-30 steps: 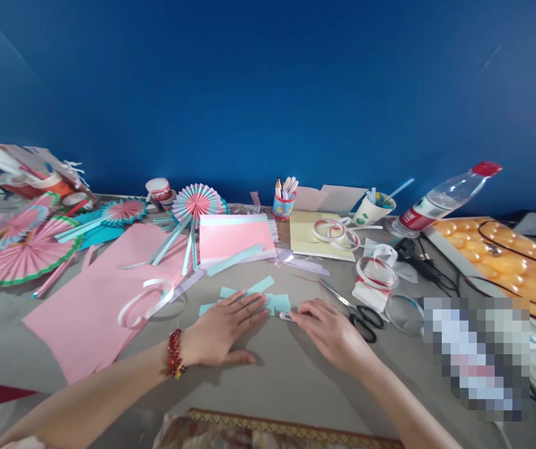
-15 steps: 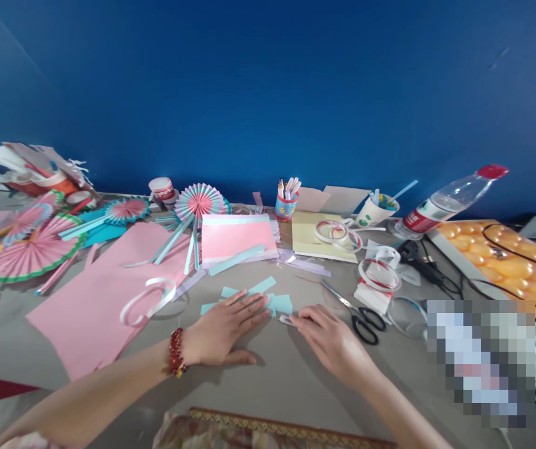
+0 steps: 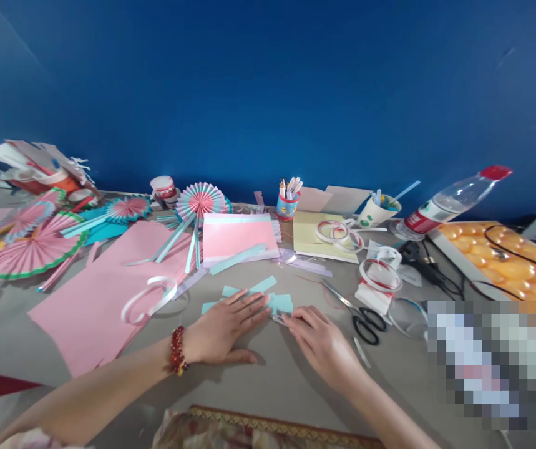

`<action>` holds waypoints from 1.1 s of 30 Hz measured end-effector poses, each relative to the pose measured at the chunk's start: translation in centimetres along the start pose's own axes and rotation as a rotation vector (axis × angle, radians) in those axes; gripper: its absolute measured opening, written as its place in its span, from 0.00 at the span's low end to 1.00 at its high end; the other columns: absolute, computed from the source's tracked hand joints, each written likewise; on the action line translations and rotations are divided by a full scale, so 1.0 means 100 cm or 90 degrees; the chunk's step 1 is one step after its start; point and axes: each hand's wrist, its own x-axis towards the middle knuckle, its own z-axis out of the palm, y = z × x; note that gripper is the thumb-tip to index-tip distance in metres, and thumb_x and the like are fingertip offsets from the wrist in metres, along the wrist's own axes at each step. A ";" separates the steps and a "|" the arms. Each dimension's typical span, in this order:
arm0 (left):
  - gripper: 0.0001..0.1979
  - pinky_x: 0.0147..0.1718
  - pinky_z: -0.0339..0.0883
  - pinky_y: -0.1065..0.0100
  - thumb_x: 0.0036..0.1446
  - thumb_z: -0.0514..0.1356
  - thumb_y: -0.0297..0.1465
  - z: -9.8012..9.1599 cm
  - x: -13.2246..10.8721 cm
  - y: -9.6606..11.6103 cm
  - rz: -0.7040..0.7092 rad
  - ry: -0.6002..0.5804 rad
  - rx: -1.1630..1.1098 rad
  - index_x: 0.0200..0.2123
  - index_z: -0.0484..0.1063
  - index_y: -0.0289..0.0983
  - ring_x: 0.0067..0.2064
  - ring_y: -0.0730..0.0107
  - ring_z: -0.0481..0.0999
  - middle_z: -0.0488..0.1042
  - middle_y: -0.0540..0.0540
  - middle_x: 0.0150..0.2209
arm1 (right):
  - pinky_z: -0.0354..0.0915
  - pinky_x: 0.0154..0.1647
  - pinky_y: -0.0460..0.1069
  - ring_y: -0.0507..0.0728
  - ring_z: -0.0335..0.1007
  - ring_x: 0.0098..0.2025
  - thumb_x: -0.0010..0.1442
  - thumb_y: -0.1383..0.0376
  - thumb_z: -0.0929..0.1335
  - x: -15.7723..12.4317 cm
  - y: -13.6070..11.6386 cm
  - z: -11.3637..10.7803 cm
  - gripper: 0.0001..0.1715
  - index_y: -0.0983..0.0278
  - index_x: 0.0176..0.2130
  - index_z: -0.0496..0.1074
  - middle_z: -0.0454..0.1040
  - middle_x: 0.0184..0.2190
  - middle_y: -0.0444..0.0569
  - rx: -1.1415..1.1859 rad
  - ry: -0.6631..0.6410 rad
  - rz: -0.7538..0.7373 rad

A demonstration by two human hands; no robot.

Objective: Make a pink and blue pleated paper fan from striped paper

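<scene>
Pressing overlapping pale-blue rectangular paper strips [image 3: 281, 304] flat on the grey tabletop [image 3: 296, 386] beneath outstretched fingers of the left hand [image 3: 228, 327]. Pinching a small, thin whitish object [image 3: 277, 319] beside them in the right hand [image 3: 324, 343]. Apparently midway: already cut and overlapped, not yet released.

A deep blue wall [image 3: 268, 93] rises behind — grey table [image 3: 296, 386] below.

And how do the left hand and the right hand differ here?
The left hand lies flat over light blue paper strips; the right hand is curled, pinching a small whitish object. The left hand has a red beaded bracelet at its wrist; the right hand's wrist is bare. Both show their backs to the camera.
</scene>
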 end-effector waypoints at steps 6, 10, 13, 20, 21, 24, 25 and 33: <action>0.45 0.69 0.33 0.51 0.63 0.49 0.55 0.000 0.001 0.000 -0.003 -0.012 -0.010 0.71 0.33 0.36 0.71 0.53 0.43 0.42 0.39 0.71 | 0.70 0.41 0.52 0.58 0.68 0.39 0.65 0.75 0.59 -0.001 -0.008 0.002 0.19 0.65 0.50 0.71 0.71 0.38 0.53 -0.008 0.012 -0.006; 0.48 0.68 0.36 0.52 0.62 0.51 0.55 0.000 0.001 0.000 -0.006 0.010 -0.026 0.71 0.28 0.36 0.71 0.52 0.45 0.46 0.38 0.70 | 0.70 0.40 0.53 0.59 0.67 0.39 0.65 0.76 0.60 -0.001 -0.011 0.004 0.17 0.66 0.48 0.72 0.71 0.38 0.53 -0.012 0.016 0.002; 0.50 0.68 0.37 0.52 0.62 0.52 0.55 0.000 0.001 0.000 -0.014 0.012 -0.032 0.71 0.26 0.35 0.71 0.53 0.45 0.47 0.37 0.70 | 0.70 0.40 0.53 0.59 0.67 0.39 0.64 0.76 0.60 0.000 -0.012 0.006 0.16 0.66 0.47 0.72 0.71 0.39 0.53 -0.006 0.020 0.008; 0.46 0.69 0.38 0.53 0.65 0.49 0.51 -0.004 -0.002 -0.001 -0.018 0.015 -0.063 0.70 0.24 0.34 0.71 0.56 0.43 0.43 0.38 0.71 | 0.69 0.40 0.53 0.59 0.66 0.40 0.64 0.76 0.60 0.002 -0.012 0.007 0.16 0.65 0.43 0.73 0.70 0.38 0.53 0.011 0.029 0.019; 0.43 0.69 0.40 0.54 0.67 0.48 0.49 -0.007 -0.003 -0.002 -0.024 0.025 -0.077 0.70 0.24 0.35 0.71 0.57 0.43 0.41 0.39 0.71 | 0.69 0.40 0.52 0.59 0.66 0.39 0.64 0.77 0.60 0.002 -0.013 0.007 0.16 0.64 0.42 0.73 0.70 0.38 0.53 0.012 0.028 0.023; 0.34 0.68 0.43 0.54 0.70 0.45 0.41 -0.019 -0.008 -0.006 -0.026 0.038 -0.091 0.71 0.30 0.39 0.71 0.58 0.43 0.40 0.43 0.71 | 0.68 0.39 0.52 0.59 0.66 0.39 0.62 0.79 0.61 0.003 -0.014 0.005 0.17 0.64 0.40 0.74 0.71 0.37 0.53 0.010 0.020 0.029; 0.33 0.68 0.42 0.53 0.70 0.45 0.39 -0.024 -0.010 -0.008 -0.016 0.031 -0.080 0.71 0.32 0.41 0.71 0.58 0.43 0.42 0.44 0.71 | 0.68 0.40 0.52 0.59 0.67 0.40 0.61 0.79 0.61 0.003 -0.014 0.005 0.17 0.64 0.41 0.74 0.71 0.38 0.53 0.010 0.018 0.029; 0.40 0.69 0.34 0.52 0.66 0.49 0.50 -0.024 -0.028 -0.024 0.020 -0.045 0.001 0.71 0.34 0.40 0.71 0.55 0.45 0.45 0.42 0.71 | 0.69 0.38 0.51 0.59 0.67 0.38 0.62 0.77 0.61 0.007 -0.018 0.000 0.18 0.66 0.46 0.73 0.71 0.36 0.53 -0.035 -0.006 0.027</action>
